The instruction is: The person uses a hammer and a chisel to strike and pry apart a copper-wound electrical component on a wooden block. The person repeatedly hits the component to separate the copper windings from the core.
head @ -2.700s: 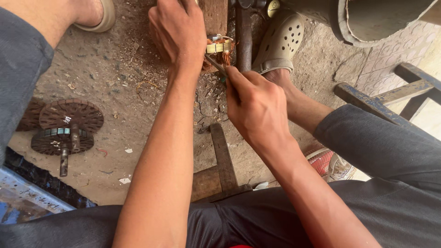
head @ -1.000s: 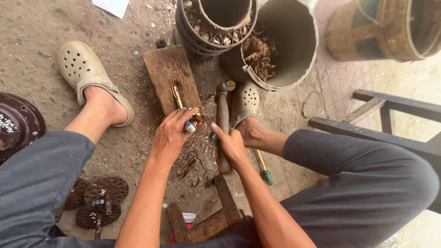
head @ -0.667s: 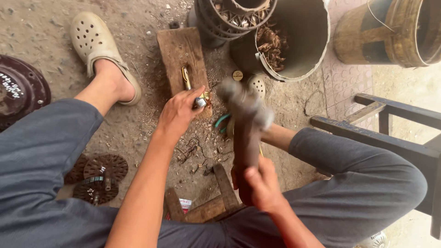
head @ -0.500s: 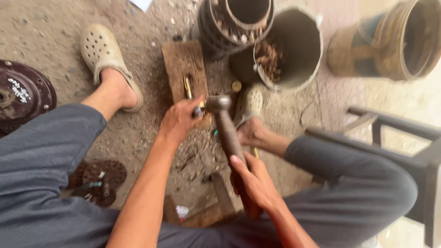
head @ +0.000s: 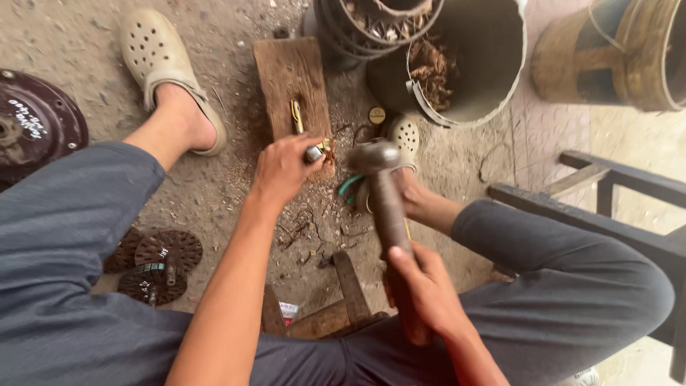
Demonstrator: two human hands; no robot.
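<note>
Hammer point(head: 382, 193) rises blurred in my right hand point(head: 429, 293), fingers wrapped round its handle; my left hand point(head: 282, 171) pinches a small metal piece point(head: 315, 152) on the wooden block point(head: 294, 89). I should strike squarely, clear of my fingertips.

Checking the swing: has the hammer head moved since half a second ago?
Yes. The hammer head has swung off the wooden block, now right of its near end, gripped by the right hand.

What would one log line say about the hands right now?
left hand: holds small metal tool on wooden block | right hand: grips hammer, head raised, blurred | nearby: grey bucket
</note>
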